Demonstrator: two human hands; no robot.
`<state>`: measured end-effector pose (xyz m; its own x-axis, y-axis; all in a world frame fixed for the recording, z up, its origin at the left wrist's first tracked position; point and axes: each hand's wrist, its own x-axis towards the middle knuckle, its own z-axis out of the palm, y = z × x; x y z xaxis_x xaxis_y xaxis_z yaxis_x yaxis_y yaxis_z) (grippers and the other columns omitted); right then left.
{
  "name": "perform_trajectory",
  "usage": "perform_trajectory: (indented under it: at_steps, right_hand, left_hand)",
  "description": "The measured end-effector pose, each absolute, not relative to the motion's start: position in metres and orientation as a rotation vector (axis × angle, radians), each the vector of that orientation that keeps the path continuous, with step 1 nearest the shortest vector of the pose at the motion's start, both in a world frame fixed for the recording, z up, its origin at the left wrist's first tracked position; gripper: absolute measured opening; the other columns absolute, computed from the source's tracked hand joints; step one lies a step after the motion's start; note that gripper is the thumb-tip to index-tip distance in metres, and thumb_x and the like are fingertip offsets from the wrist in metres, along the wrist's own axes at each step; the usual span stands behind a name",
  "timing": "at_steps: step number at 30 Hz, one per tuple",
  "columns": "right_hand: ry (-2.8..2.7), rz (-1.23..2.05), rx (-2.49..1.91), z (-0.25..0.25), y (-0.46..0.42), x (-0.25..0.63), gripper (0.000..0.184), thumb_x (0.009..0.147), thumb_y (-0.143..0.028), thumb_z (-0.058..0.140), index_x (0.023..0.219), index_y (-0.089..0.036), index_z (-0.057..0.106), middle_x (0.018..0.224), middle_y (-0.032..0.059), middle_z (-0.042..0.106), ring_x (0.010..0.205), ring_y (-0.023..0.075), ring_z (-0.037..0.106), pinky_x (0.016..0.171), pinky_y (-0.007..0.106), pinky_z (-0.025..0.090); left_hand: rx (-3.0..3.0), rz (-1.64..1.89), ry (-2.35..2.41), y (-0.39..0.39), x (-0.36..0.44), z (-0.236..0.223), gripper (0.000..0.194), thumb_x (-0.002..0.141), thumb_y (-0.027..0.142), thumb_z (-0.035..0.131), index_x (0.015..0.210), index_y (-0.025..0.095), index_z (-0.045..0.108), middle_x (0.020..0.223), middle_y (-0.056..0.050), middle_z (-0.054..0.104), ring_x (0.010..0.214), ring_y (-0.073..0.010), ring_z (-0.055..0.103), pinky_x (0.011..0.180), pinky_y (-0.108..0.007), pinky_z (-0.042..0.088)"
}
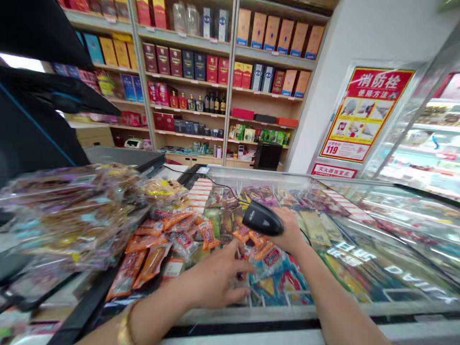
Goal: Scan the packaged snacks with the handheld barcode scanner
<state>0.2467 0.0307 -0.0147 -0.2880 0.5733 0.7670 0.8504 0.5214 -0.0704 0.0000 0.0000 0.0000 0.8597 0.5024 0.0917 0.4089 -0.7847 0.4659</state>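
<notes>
A black handheld barcode scanner (262,218) is gripped in my right hand (287,230), its head pointing left and its cable trailing back over the glass. Beneath it lie several small orange snack packets (264,249), partly hidden by the scanner and hand. My left hand (226,275) reaches in from the lower left over the glass, fingers apart, just left of those packets; nothing shows in its grasp. To the left of it is a pile of orange-wrapped snack packets (158,244). A gold bracelet (125,326) circles my left wrist.
A large heap of clear-bagged snacks (79,215) sits at the left, below a dark monitor (32,110). Under my hands is a glass-topped freezer (345,287) holding colourful packages. Shelves (187,79) of boxes and bottles line the back wall, beside a red-and-yellow poster (366,112).
</notes>
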Motion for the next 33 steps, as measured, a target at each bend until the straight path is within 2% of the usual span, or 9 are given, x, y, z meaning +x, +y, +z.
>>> perform_trajectory:
  at_steps: [2, 4, 9, 14, 21, 33]
  right_hand:
    - [-1.978, -0.448, -1.140, -0.014, 0.030, 0.247, 0.033, 0.079, -0.053, 0.059, 0.081, -0.021, 0.065, 0.076, 0.0066, 0.068, 0.069, 0.0216, 0.062, 0.064, 0.033, 0.043]
    - [-1.969, -0.442, -1.123, -0.013, 0.030, 0.247, 0.035, 0.079, -0.056, 0.058, 0.082, -0.021, 0.064, 0.076, 0.0066, 0.068, 0.069, 0.0218, 0.062, 0.063, 0.033, 0.043]
    - [-1.966, -0.426, -1.111, -0.011, 0.029, 0.247, 0.038, 0.079, -0.059, 0.057, 0.084, -0.021, 0.064, 0.078, 0.0070, 0.069, 0.069, 0.0223, 0.063, 0.063, 0.034, 0.044]
    - [-1.956, -0.434, -1.117, -0.010, 0.028, 0.246, 0.033, 0.079, -0.054, 0.060, 0.082, -0.021, 0.065, 0.076, 0.0067, 0.068, 0.068, 0.0215, 0.062, 0.063, 0.033, 0.043]
    - [-2.076, -0.346, -1.150, -0.006, 0.025, 0.243, 0.017, 0.077, -0.039, 0.063, 0.080, -0.022, 0.063, 0.075, 0.0036, 0.068, 0.068, 0.0188, 0.062, 0.065, 0.030, 0.042]
    - [-2.183, -0.204, -1.125, -0.004, 0.022, 0.238, 0.013, 0.076, -0.035, 0.063, 0.080, -0.022, 0.064, 0.069, 0.0016, 0.064, 0.068, 0.0180, 0.061, 0.065, 0.029, 0.040]
  left_hand:
    - [2.606, 0.299, 0.772, 0.005, 0.001, -0.005, 0.013, 0.083, 0.027, 0.056, 0.090, 0.025, 0.066, 0.108, -0.005, 0.048, 0.094, -0.0180, 0.057, 0.084, -0.030, 0.048]
    - [2.595, 0.326, 0.861, 0.010, 0.001, -0.010, 0.015, 0.082, 0.019, 0.053, 0.090, 0.023, 0.064, 0.109, -0.005, 0.050, 0.095, -0.0182, 0.058, 0.084, -0.030, 0.047]
    - [2.514, 0.489, 1.031, 0.021, -0.001, -0.019, 0.048, 0.067, 0.004, 0.054, 0.110, 0.023, 0.051, 0.113, -0.005, 0.055, 0.105, -0.0207, 0.056, 0.092, -0.033, 0.046]
    - [2.561, 0.733, 1.136, 0.031, -0.006, -0.015, 0.044, 0.062, -0.002, 0.050, 0.100, 0.021, 0.054, 0.101, -0.004, 0.059, 0.100, -0.0210, 0.057, 0.087, -0.033, 0.047]
    - [2.602, 1.387, 1.122, 0.047, -0.022, 0.003, 0.040, 0.065, -0.004, 0.045, 0.096, 0.019, 0.053, 0.097, -0.004, 0.058, 0.097, -0.0198, 0.056, 0.085, -0.032, 0.048]
    - [2.764, 1.407, 1.089, 0.050, -0.024, 0.005, 0.042, 0.065, -0.005, 0.044, 0.098, 0.018, 0.055, 0.100, -0.006, 0.058, 0.099, -0.0203, 0.055, 0.087, -0.032, 0.048]
